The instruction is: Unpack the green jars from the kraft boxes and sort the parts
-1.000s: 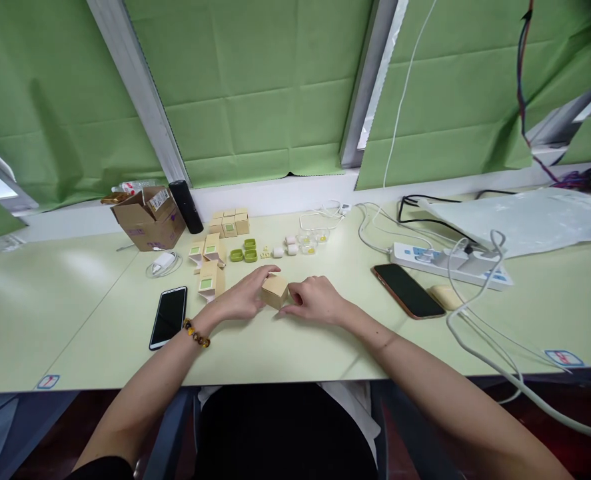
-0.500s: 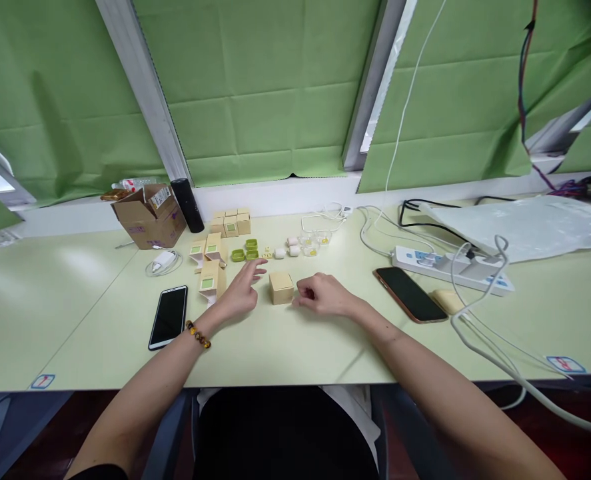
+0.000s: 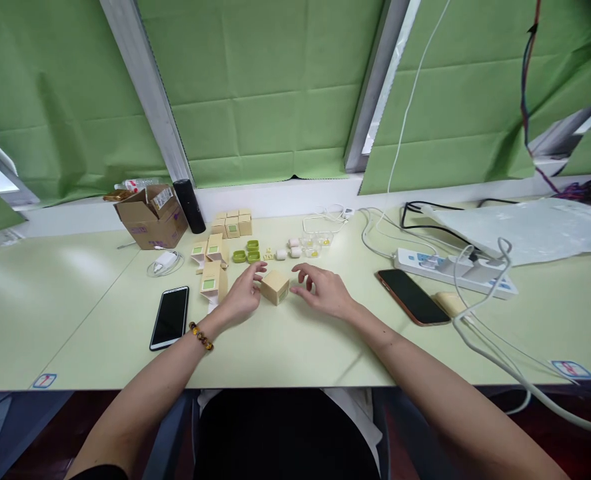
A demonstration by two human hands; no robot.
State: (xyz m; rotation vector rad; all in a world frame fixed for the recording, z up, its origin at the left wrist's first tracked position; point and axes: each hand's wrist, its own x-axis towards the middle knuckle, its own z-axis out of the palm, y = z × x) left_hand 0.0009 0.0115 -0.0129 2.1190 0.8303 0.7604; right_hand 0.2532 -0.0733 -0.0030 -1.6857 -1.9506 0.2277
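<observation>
Both hands rest open on the desk (image 3: pixel 285 347); left hand (image 3: pixel 241 298) touches the tan box (image 3: pixel 275 287); right hand (image 3: pixel 324 291) just beside.

Small tan cardboard box (image 3: pixel 275 287), closed, turned cornerwise, resting on pale green desk (image 3: pixel 285 347).

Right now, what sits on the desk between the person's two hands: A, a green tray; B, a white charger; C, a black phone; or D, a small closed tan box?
D: the small tan box stands on the desk with the left hand at one side and the right hand open at the other.
</observation>
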